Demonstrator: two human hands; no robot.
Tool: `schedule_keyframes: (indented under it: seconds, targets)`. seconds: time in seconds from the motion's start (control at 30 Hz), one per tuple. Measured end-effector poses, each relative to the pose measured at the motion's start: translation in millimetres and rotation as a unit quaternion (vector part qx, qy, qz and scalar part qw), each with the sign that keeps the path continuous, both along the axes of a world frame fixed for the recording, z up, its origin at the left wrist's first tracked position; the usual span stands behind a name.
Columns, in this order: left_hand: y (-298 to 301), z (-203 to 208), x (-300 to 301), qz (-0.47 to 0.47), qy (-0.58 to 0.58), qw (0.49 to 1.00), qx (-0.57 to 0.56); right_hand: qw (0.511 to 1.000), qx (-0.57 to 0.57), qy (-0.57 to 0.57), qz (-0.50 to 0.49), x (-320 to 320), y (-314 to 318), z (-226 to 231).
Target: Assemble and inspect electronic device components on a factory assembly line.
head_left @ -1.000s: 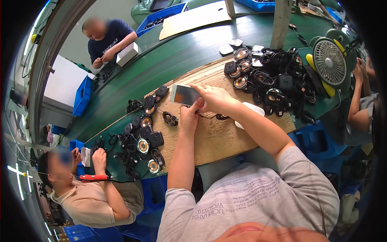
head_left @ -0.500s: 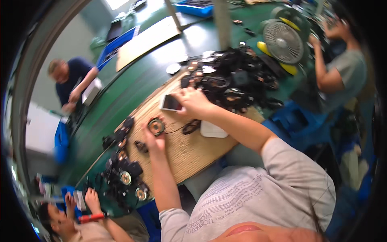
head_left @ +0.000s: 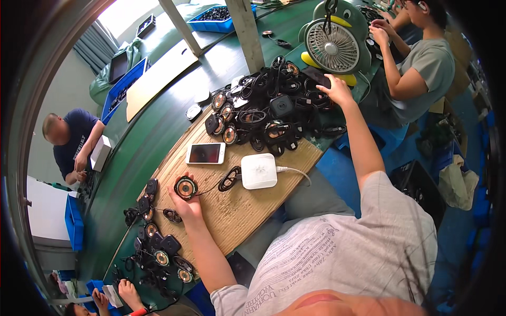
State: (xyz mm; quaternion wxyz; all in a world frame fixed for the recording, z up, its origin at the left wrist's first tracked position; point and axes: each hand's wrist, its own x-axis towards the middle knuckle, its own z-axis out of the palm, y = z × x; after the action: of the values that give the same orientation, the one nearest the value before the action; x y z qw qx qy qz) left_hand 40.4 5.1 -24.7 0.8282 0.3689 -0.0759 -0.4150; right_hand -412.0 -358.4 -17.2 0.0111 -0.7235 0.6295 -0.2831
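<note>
My left hand (head_left: 188, 208) is closed around a round black wireless charging pad (head_left: 185, 187) whose copper coil faces up. Its thin cable runs right to a coiled bundle (head_left: 229, 179) beside a square white box-shaped adapter (head_left: 259, 171). Above that hand, a white phone (head_left: 205, 154) with a dark screen lies on the cardboard. My right arm stretches away to the far right, and my right hand (head_left: 338, 92) has its fingers around the near end of a dark flat slab (head_left: 317, 77) that looks like a phone, in front of the fan.
A heap of chargers and black cables (head_left: 274, 105) covers the cardboard's (head_left: 237, 224) far end; another pile (head_left: 158, 245) lies lower left. A penguin-shaped fan (head_left: 332, 47) stands behind my right hand. Grey posts (head_left: 245, 37) rise from the green table. Co-workers sit around it.
My right hand has let go of the white phone, which now lies on the cardboard, and has reached right to the dark slab by the fan. My left hand still holds the charging pad.
</note>
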Motion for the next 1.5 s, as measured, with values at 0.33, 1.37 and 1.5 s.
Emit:
schedule_keyframes:
  seconds: [0.33,1.37,1.5]
  targets:
    - [-4.0,-0.3,1.0,0.000,0.002,1.000,0.001,0.995,0.017,-0.085,0.040,-2.5,10.7,17.8]
    - [9.1,45.0,-34.8,-0.089,-0.040,0.987,-0.130,0.740,-0.006,-0.170,0.651,312.4,233.4,41.7]
    - [10.2,38.1,-31.5,-0.096,-0.032,0.987,-0.127,0.750,0.049,-0.153,0.642,311.6,234.2,37.9]
